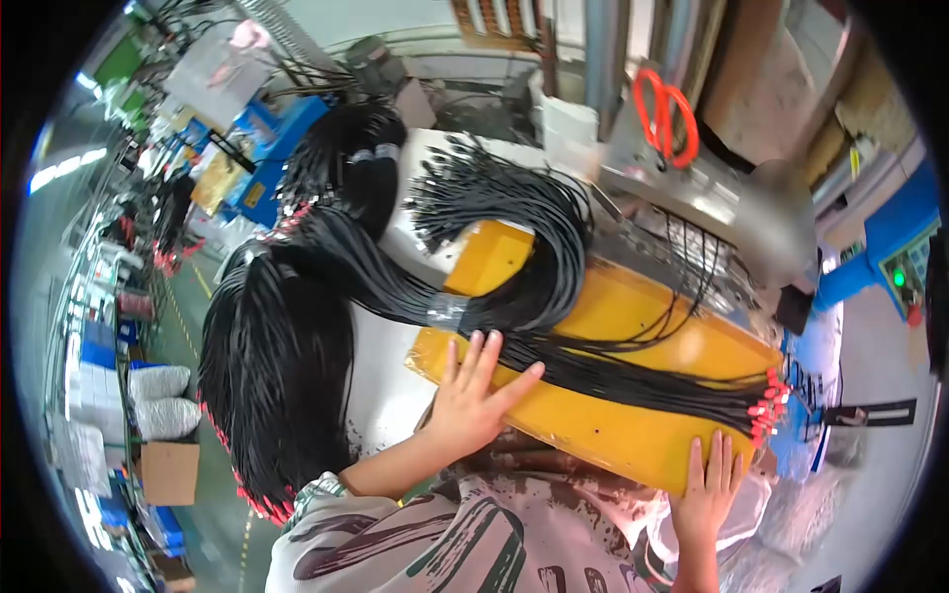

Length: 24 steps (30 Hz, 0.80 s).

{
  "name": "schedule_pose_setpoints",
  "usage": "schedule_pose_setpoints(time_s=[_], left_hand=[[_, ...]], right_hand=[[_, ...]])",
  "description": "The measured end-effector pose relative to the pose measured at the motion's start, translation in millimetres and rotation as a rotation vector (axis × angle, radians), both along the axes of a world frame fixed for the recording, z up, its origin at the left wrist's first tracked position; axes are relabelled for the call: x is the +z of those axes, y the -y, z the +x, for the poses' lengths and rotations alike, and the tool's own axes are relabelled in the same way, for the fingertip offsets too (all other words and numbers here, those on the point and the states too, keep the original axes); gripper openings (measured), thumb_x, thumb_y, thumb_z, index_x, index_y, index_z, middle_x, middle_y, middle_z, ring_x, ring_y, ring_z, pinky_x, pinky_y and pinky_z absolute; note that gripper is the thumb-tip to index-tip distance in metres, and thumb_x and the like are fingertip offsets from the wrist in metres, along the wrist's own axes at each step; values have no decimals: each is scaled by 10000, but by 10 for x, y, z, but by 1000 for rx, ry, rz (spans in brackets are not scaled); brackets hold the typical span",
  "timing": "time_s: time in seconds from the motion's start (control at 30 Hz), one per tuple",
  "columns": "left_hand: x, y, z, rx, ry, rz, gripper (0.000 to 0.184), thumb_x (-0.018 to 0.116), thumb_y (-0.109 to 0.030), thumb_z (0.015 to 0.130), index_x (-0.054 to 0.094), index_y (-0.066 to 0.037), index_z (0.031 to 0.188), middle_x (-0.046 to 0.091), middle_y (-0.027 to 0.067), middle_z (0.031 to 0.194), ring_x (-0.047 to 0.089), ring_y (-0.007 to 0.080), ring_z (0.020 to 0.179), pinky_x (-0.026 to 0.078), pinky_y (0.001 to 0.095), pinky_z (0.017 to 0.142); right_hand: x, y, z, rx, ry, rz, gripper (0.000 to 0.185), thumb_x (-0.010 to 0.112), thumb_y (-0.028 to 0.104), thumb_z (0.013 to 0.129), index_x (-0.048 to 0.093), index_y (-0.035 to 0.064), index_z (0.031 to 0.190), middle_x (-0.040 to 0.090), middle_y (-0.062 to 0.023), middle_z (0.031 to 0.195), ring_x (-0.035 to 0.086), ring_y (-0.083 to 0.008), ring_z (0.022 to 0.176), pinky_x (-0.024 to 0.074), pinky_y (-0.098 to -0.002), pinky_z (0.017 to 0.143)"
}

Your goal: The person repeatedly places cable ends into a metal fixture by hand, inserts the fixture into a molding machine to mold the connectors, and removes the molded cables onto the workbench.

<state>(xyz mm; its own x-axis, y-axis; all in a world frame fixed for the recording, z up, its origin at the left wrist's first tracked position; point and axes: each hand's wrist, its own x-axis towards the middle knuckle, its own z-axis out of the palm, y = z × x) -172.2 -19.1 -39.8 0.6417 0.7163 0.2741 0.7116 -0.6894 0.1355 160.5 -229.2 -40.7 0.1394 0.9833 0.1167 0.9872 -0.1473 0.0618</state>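
My left hand [467, 400] lies with fingers spread at the near edge of a yellow board [603, 435], its fingertips by a bundle of black cables [633, 381]. Those cables run right across the board to red-tipped ends [766, 407]. Further left, the bundle curls into a loop, with a clear wrap [447, 310] around one part. My right hand [710, 484] rests flat on the board's near right corner, fingers stretched out, just below the red ends. Neither hand grips anything.
A thick hank of black cables [277, 366] hangs over the left table edge, and another pile [346, 163] lies behind it. Orange-handled scissors [664, 119] are at the back. A blue machine [895, 237] with a green light stands at right. A cardboard box [169, 473] sits on the left.
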Motion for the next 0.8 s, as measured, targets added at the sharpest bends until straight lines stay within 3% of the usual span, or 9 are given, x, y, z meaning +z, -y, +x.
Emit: schedule_pose_setpoints(time_s=[0.1,0.2,0.5,0.6,0.67,0.7,0.73,0.8], left_hand=[[5,-40,12,-6,58,-2,855,756,-135,714,487,-348,1497,301,276,1580,358,492,1430,276,667,1135],[1,-27,8,-8,12,11,860,840,-210,652,549,-331,1452,287,289,1579,367,492,1423,291,661,1129],[18,1,24,-9,2,51,903,850,-217,635,526,-330,1470,281,287,1586,366,484,1426,300,646,1131],[237,118,209,-66,40,-106,840,749,-139,749,460,-315,1517,261,267,1606,328,462,1456,292,644,1141],[440,153,515,-484,290,-288,856,839,-239,686,523,-261,1481,260,258,1611,329,482,1448,308,629,1139],[492,173,754,-618,440,-300,754,824,-245,709,568,-186,1416,337,254,1560,395,462,1398,359,585,1117],[501,162,1034,-753,587,-311,663,809,-250,733,613,-110,1350,413,249,1510,462,442,1348,409,542,1095],[382,-24,1674,-862,517,-473,466,783,-233,758,644,-2,1138,562,218,1330,592,377,1168,502,450,991]], right_hand=[[-14,-28,-21,-2,10,32,661,699,280,803,534,71,1407,442,-214,1528,401,-393,1427,250,-558,1199],[10,-48,-29,9,6,32,663,683,284,816,523,64,1421,436,-213,1533,401,-397,1425,256,-554,1196],[128,-57,-142,-36,-29,30,638,626,283,855,515,44,1435,434,-215,1533,388,-405,1429,254,-550,1191],[242,-73,-190,-38,-39,48,665,657,276,841,504,39,1444,434,-212,1528,382,-408,1426,237,-553,1196],[480,-171,-202,91,-220,125,542,684,229,846,576,13,1332,551,-209,1378,524,-389,1247,373,-516,1078],[565,-214,-200,162,-309,155,482,697,205,849,612,0,1276,609,-208,1303,595,-380,1157,442,-498,1019],[532,-290,-148,171,-301,155,482,697,205,849,612,0,1276,609,-208,1303,595,-380,1157,442,-498,1019],[303,-454,30,-101,-853,-29,241,728,147,848,671,-8,1024,686,-158,938,641,-293,766,495,-406,669]])
